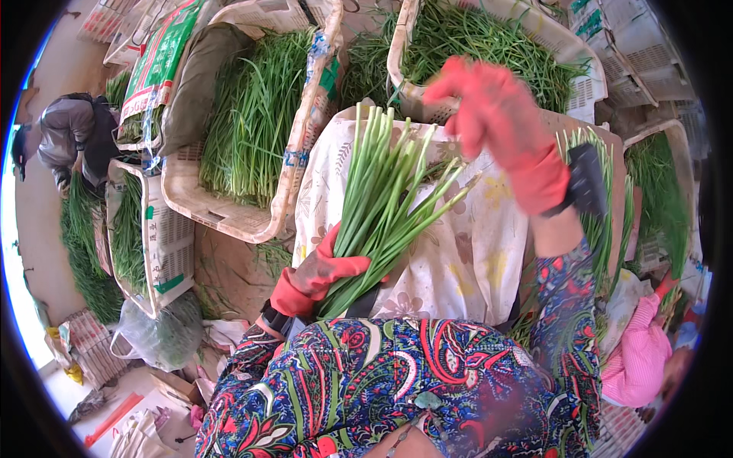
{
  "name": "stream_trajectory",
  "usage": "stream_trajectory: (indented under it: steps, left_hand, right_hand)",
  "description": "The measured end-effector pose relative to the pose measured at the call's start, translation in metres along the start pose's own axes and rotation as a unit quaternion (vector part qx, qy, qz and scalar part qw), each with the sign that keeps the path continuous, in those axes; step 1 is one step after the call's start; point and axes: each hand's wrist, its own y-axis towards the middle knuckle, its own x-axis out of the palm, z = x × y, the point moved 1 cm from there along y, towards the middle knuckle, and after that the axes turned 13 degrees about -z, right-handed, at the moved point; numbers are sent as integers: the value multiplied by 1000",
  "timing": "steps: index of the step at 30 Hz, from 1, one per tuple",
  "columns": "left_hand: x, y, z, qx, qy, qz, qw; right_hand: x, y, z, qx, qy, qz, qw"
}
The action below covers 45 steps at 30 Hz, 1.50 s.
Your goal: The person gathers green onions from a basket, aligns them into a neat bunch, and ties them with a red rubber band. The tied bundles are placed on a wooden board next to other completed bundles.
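Note:
My left hand [318,272], in a red rubber glove, is closed around a bunch of garlic chives [381,189]. The pale cut ends fan out away from me, and the leafy ends run down towards my body. Raised to the right of the bunch is my right hand [487,106], also in a red glove and blurred. Its fingers look apart, and I see nothing held in them. A flowered cloth [458,275] lies under the bunch, over my lap. A few loose leaf scraps [438,172] rest on it behind the stalks.
A white plastic crate [286,189] of upright chives stands at the left front. Another crate [395,57] of loose greens stands beyond my right hand. More chives [601,229] are at my right. People [635,355] work at the right and a bent person [69,126] at the far left.

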Motion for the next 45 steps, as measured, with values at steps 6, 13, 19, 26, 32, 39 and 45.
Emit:
stream_trajectory:
  steps: [6, 13, 19, 26, 32, 39, 45]
  left_hand:
    - [5, -2, 3, -6, 3, -1, 1000]
    - [-2, -15, 1, -44, -65, 160, 984]
    - [-3, -15, -2, -9, -84, 110, 990]
    - [-5, -9, -7, 9, -93, 78, 992]
    - [-8, -8, -8, 3, -86, 71, 994]
    - [-11, -4, -15, 81, -6, -15, 997]
    - [-27, -8, -26, 84, 26, -2, 996]
  right_hand:
    - [-83, 19, -33, -134, -135, 161, 968]
    - [-11, 13, 25, -51, -265, -39, 962]
    - [49, 9, 68, -54, -559, -16, 828]
    - [68, 19, 97, -12, -374, -49, 926]
    - [59, 19, 92, -110, -476, 39, 872]
    - [27, 32, 68, -217, -634, 24, 742]
    - [-41, 47, 63, -171, -649, 64, 739]
